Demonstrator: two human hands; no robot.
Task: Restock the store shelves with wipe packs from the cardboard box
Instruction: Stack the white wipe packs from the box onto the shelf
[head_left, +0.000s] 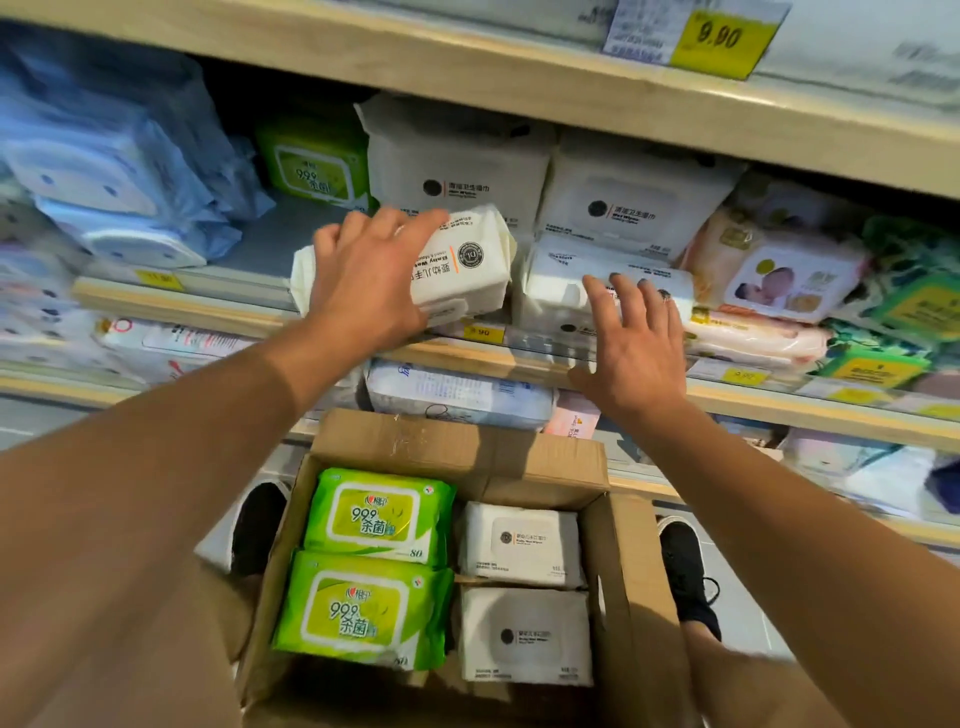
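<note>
My left hand (371, 275) grips a white wipe pack (467, 260) and holds it tilted at the front edge of the middle shelf (182, 304). My right hand (631, 345) hovers with fingers spread, its fingertips on a white pack (558, 278) lying on that shelf. Behind them stand two more white packs (457, 161). Below, the open cardboard box (623, 582) holds two green packs (379, 512) on the left and two white packs (522, 543) on the right.
A green pack (311, 166) stands at the back of the shelf, with bare shelf space in front of it. Blue bagged packs (104, 171) fill the left, pink and green packs (789, 280) the right. Yellow price tags line the shelf edges. My shoes flank the box.
</note>
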